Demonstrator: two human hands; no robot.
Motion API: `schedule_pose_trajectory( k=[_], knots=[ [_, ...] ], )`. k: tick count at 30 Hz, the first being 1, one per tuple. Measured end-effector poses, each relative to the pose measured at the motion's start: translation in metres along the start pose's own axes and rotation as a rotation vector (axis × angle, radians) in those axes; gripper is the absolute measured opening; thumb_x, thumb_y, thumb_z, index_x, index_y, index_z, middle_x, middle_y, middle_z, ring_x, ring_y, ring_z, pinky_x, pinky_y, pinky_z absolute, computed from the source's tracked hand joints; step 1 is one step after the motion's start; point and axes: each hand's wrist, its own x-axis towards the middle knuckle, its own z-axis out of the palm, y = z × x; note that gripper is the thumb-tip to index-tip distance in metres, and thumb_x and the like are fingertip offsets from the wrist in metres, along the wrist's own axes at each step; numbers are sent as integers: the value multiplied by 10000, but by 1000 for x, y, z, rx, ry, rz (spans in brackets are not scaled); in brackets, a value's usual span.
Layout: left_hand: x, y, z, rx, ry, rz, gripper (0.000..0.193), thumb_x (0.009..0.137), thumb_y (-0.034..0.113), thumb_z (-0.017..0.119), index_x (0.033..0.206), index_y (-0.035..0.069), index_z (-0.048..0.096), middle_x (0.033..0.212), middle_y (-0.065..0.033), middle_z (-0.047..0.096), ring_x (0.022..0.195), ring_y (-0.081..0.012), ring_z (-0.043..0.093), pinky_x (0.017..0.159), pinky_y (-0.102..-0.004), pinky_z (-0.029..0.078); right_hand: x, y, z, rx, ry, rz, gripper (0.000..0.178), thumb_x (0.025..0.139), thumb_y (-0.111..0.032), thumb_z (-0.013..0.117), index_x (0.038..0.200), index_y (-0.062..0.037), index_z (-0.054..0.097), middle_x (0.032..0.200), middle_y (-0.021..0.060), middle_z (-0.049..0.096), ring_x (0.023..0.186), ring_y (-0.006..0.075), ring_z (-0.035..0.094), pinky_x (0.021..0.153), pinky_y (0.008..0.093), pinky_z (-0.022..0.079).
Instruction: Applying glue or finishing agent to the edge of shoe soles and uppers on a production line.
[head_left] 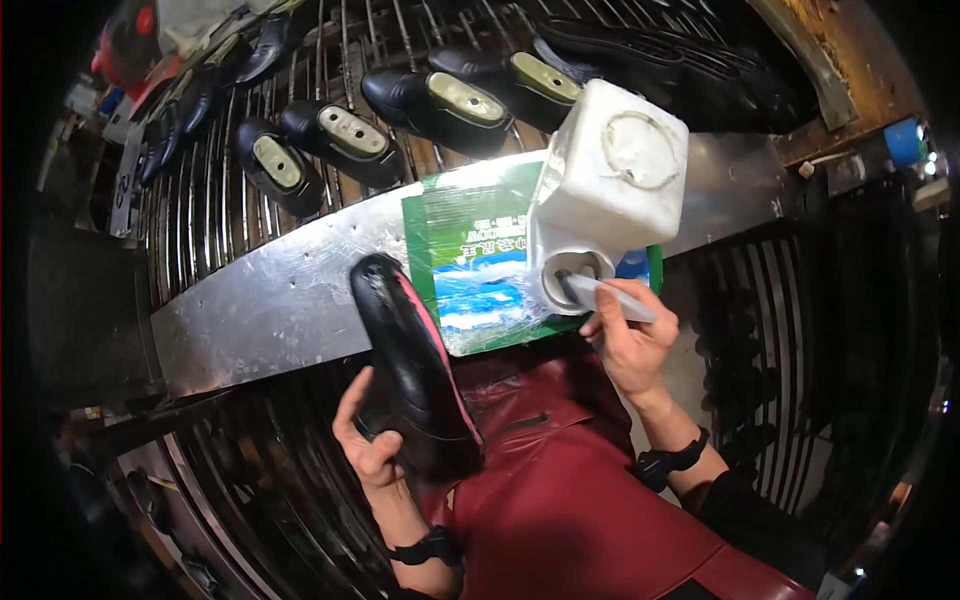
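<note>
My left hand [370, 440] is wrapped round the heel end of a black shoe [400, 360], which is tilted with its toe up and away from me. A pink strip [430, 325] runs along the shoe's right edge. My right hand [635, 345] pinches the pale flat handle of a brush [625, 302]. The brush's dark tip sits inside the round mouth of a white plastic pot [548, 293], and what lies deeper in there is hidden. Joined to the pot or resting against it is a square white plastic bottle [630, 150], base up.
Under the pot lies a green and blue printed sheet [480, 300] on a metal ledge [290, 300]. Beyond it, several black shoes on lasts [440, 105] rest on a rack of metal bars [215, 225]. Black soles [660, 60] are piled at the back right. A red apron [560, 480] covers my lap.
</note>
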Motion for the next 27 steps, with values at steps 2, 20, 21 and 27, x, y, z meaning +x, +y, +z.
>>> schedule_pose_trajectory(
  k=[2, 20, 21, 27],
  knots=[
    [-9, -8, 8, -6, 63, -77, 853, 671, 51, 871, 1440, -149, 562, 1354, -262, 689, 1219, -326, 710, 1112, -420, 532, -2, 7, 10, 106, 52, 98, 227, 1039, -144, 734, 1045, 82, 713, 745, 74, 698, 564, 134, 672, 478, 270, 536],
    [-19, 16, 28, -98, -80, -187, 795, 729, 123, 839, 1408, -185, 564, 1348, -311, 678, 1221, -371, 713, 1129, -479, 534, 0, -75, 20, 485, -545, 85, 121, 885, -61, 745, 866, 58, 736, 809, 117, 764, 661, 102, 667, 594, 257, 525],
    [-18, 13, 27, -118, -93, -171, 774, 796, 166, 836, 1418, -192, 545, 1351, -311, 674, 1215, -367, 715, 1122, -470, 541, -6, -81, 15, 391, -642, 50, 134, 872, -39, 715, 848, 92, 706, 893, 235, 773, 728, 189, 720, 657, 293, 567],
    [-4, 10, 16, -171, -78, -170, 714, 896, 182, 785, 1433, -202, 514, 1318, -306, 690, 1167, -345, 736, 1078, -447, 572, -61, -91, 14, 335, -759, -136, 116, 814, -9, 782, 845, 85, 721, 841, 208, 773, 718, 250, 765, 644, 324, 612]
  ],
)
